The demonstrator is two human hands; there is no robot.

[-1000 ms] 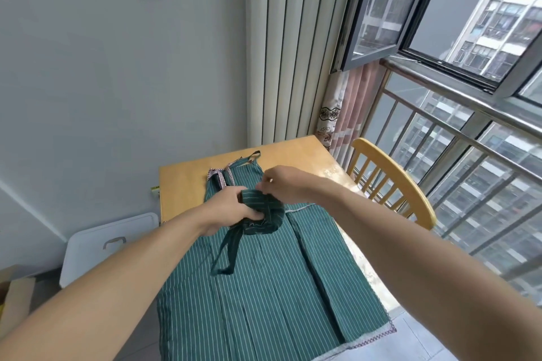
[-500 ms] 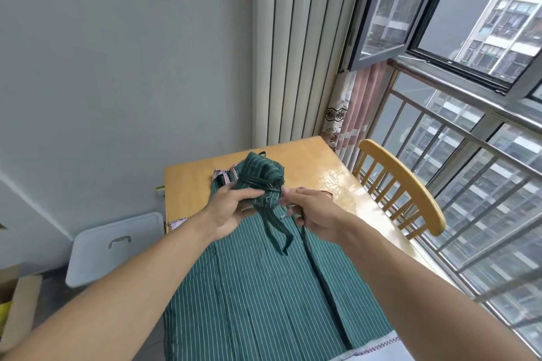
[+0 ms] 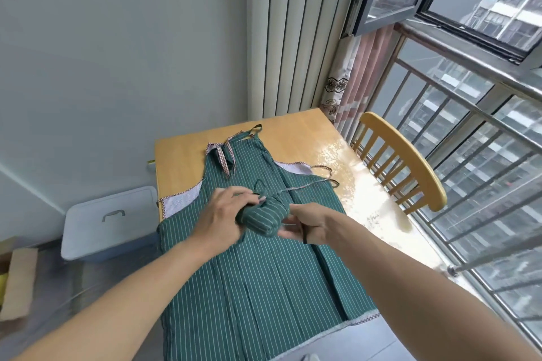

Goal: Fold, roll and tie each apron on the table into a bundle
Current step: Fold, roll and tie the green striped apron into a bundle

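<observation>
Bundle (image 3: pixel 265 218) of rolled green apron, held above flat apron (image 3: pixel 258 281) mid-table, looks light, soft, prone to unroll; left hand (image 3: pixel 224 218) grips its left end, right hand (image 3: pixel 308 226) pinches strap (image 3: pixel 305 239), best hold.

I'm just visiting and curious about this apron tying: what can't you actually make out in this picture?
- Head view: whether the rolled apron bundle is fully knotted; the left hand and right hand cover its ends.
- How many aprons lie in the spread green striped apron layer; overlapping cloth hides this.
- The apron's near hem, cut off by the bottom edge.
- What the white lidded bin holds; its lid is shut.
</observation>
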